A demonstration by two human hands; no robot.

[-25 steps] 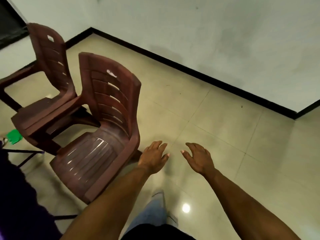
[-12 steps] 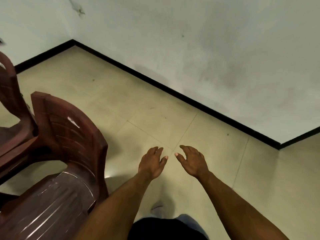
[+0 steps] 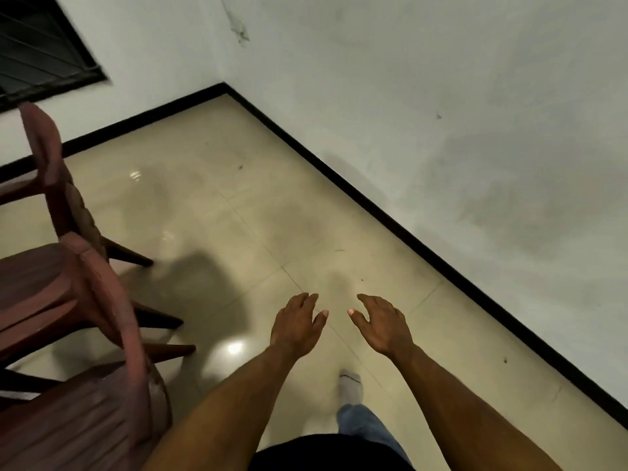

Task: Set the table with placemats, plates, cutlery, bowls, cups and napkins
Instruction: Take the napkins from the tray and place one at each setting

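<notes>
While held over tiled floor (image 3: 210, 205), left hand (image 3: 297, 326) and right hand (image 3: 384, 326), fingers loosely spread, empty.

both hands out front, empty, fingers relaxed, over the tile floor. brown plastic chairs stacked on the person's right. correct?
Not quite. The head view shows the brown plastic chairs on the person's left, not the right; the right side holds only the white wall and its black skirting. The rest stands: left hand and right hand are out front, empty, fingers relaxed, over the tile floor.
</notes>
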